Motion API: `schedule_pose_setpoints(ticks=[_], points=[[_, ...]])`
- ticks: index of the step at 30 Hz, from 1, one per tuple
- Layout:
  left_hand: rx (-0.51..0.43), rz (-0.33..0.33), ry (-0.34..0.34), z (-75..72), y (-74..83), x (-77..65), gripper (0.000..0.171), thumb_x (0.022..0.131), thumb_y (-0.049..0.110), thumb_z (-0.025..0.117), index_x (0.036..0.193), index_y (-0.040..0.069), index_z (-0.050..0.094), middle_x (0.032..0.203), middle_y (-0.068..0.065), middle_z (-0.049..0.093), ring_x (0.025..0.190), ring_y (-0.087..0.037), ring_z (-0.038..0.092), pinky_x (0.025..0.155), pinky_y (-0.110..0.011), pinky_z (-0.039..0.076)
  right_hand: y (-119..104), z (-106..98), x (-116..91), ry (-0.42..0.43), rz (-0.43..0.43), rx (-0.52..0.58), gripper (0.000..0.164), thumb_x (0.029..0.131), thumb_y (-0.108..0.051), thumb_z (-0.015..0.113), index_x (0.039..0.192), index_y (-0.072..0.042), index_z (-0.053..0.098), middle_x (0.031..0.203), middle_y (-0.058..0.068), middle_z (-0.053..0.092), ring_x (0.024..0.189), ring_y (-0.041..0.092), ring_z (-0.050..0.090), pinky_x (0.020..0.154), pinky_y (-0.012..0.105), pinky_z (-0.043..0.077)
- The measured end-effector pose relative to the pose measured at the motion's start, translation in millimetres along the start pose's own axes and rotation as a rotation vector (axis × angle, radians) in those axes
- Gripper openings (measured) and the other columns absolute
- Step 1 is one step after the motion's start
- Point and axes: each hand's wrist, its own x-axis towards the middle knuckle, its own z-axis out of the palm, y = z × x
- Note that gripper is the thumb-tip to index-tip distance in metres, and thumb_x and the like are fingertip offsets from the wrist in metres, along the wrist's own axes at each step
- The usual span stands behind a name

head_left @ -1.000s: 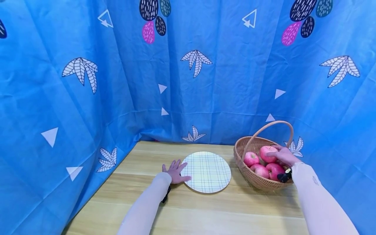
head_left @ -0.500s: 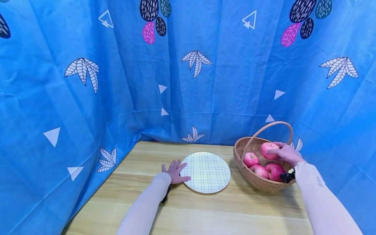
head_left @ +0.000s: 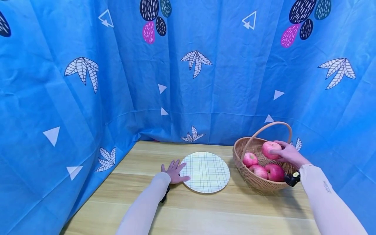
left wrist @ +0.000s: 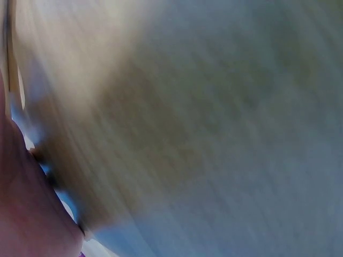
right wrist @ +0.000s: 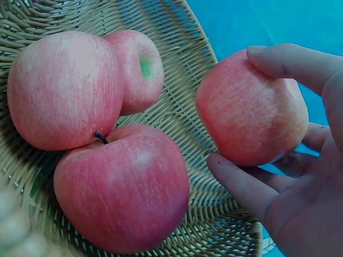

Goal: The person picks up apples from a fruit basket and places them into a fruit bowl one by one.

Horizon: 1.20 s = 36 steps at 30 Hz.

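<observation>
My right hand [head_left: 291, 154] grips a pinkish-red apple [right wrist: 252, 110] between thumb and fingers, raised over the back right of a wicker basket [head_left: 246, 173]. In the right wrist view three other apples lie in the basket: a large one with a dark stem [right wrist: 123, 193], a big pale-streaked one [right wrist: 64, 88] and a smaller one with a green hollow [right wrist: 142, 72]. Fingers spread, my left hand [head_left: 174, 173] rests at the left edge of a round plate [head_left: 205, 172] with a grid pattern. The left wrist view shows only part of that hand and blurred wood.
The wooden table [head_left: 188, 209] carries the plate in the middle and the basket to its right. An arched handle [head_left: 271, 125] rises over the basket. Blue patterned cloth [head_left: 188, 81] hangs behind and along both sides.
My right hand has lifted the apple up from among the others and drawn slightly right. The left hand and plate stay in place.
</observation>
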Motion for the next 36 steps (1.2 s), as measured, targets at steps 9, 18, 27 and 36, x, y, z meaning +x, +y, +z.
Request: schedule_pose_setpoints(ticks=[9,18,27,36], points=[[0.011,0.007,0.005,1.1,-7.4,0.7,0.102,0.075,0.095,0.038,0.160,0.042,0.017,0.171,-0.003,0.004,0.158,-0.032,0.001,0.113,-0.075,-0.009,-5.0,0.6,-5.3,0.005,-0.020,-0.084,0.093,0.094,-0.042,0.071,0.158,0.002,0.020,0.146,0.036,0.039,0.109,0.026,0.065,0.092,0.044,0.058],[-0.001,0.018,0.009,6.5,-13.5,7.1,0.104,0.073,0.097,0.038,0.160,0.044,0.017,0.171,-0.001,0.003,0.158,-0.031,-0.001,0.112,-0.076,-0.010,-8.6,-2.2,-19.8,0.010,-0.037,-0.122,0.088,0.094,-0.038,0.071,0.157,0.002,0.024,0.142,0.036,0.044,0.104,0.022,0.065,0.084,0.035,0.059],[0.015,0.027,0.034,10.7,-15.2,16.2,0.103,0.073,0.098,0.036,0.160,0.045,0.018,0.171,-0.001,0.003,0.158,-0.031,0.002,0.112,-0.077,-0.009,-12.8,-6.2,-30.5,0.043,-0.061,-0.212,0.086,0.093,-0.043,0.072,0.157,-0.004,0.029,0.144,0.034,0.046,0.122,0.041,0.053,0.085,0.031,0.050],[0.016,0.033,0.016,10.4,-12.7,16.2,0.104,0.072,0.098,0.035,0.160,0.045,0.017,0.171,-0.001,0.002,0.157,-0.031,0.001,0.111,-0.077,-0.010,-8.2,-6.6,-36.7,0.051,-0.063,-0.209,0.087,0.093,-0.042,0.072,0.158,-0.005,0.028,0.145,0.033,0.045,0.124,0.042,0.051,0.087,0.033,0.048]])
